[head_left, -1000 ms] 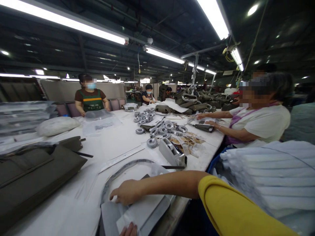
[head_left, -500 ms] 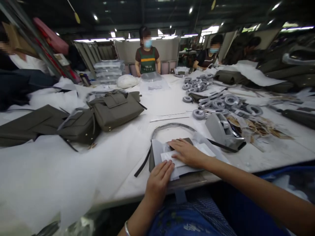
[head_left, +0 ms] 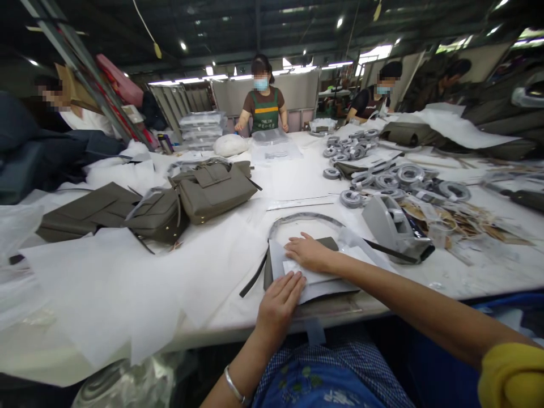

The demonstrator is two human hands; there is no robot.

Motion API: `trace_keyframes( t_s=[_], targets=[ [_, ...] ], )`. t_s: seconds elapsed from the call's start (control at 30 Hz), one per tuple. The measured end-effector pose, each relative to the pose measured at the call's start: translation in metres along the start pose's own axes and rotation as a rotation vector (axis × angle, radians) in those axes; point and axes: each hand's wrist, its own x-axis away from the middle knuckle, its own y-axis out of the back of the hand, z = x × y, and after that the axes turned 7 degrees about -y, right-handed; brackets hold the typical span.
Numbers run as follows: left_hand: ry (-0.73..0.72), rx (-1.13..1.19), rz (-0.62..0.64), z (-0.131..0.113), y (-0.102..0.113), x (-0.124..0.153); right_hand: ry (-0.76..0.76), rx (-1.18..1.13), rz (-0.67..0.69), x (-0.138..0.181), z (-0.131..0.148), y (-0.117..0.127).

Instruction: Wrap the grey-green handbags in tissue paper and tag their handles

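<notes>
Right hand [head_left: 311, 254] shifted leftward along far edge of white sheet [head_left: 315, 276]; left hand [head_left: 281, 299] stayed; both grips spread flat.

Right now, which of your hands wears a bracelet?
The left hand: a silver bracelet circles its wrist. The right hand, farther across the papers, shows none.
</notes>
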Motion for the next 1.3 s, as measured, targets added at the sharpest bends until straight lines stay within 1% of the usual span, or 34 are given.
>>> trace_keyframes(
  t_s=[0.07, 0.13, 0.2, 0.27, 0.37, 0.5, 0.57, 0.63, 0.7, 0.77, 0.83, 1.0, 1.07, 1.17, 1.3],
  targets=[
    [0.014, 0.014, -0.009, -0.001, 0.000, 0.001, 0.019, -0.027, -0.016, 0.021, -0.003, -0.003],
    [0.036, 0.028, -0.016, -0.002, 0.000, 0.001, 0.031, -0.088, -0.064, 0.050, -0.004, -0.007],
    [0.051, 0.044, -0.029, -0.004, 0.000, 0.000, 0.051, -0.155, -0.154, 0.082, -0.004, -0.013],
    [0.071, 0.059, -0.036, -0.006, 0.001, -0.001, 0.097, -0.173, -0.240, 0.109, -0.002, -0.021],
    [0.102, 0.040, -0.014, -0.013, 0.003, -0.004, 0.164, -0.127, -0.341, 0.130, 0.003, -0.037],
    [0.134, -0.055, 0.033, -0.024, 0.008, -0.009, 0.155, -0.082, -0.534, 0.137, 0.006, -0.064],
    [0.135, -0.078, 0.044, -0.027, 0.009, -0.011, 0.200, -0.052, -0.596, 0.144, 0.006, -0.077],
    [0.127, -0.079, 0.056, -0.027, 0.009, -0.012, 0.300, -0.013, -0.595, 0.154, 0.005, -0.088],
    [0.119, -0.073, 0.068, -0.026, 0.008, -0.011, 0.396, 0.029, -0.530, 0.163, 0.004, -0.098],
    [0.125, -0.066, 0.065, -0.025, 0.006, -0.010, 0.439, 0.065, -0.457, 0.167, 0.002, -0.106],
    [0.133, -0.058, 0.052, -0.025, 0.004, -0.009, 0.449, 0.081, -0.454, 0.162, 0.001, -0.110],
    [0.116, -0.070, 0.042, -0.026, 0.004, -0.008, 0.537, 0.005, -0.614, 0.136, 0.005, -0.111],
    [0.110, -0.090, 0.050, -0.026, 0.004, -0.008, 0.526, -0.042, -0.642, 0.131, 0.011, -0.110],
    [0.117, -0.110, 0.054, -0.025, 0.002, -0.007, 0.500, -0.116, -0.679, 0.135, 0.023, -0.114],
    [0.145, -0.119, 0.018, -0.025, -0.004, -0.006, 0.471, -0.201, -0.703, 0.150, 0.037, -0.122]
  ],
)
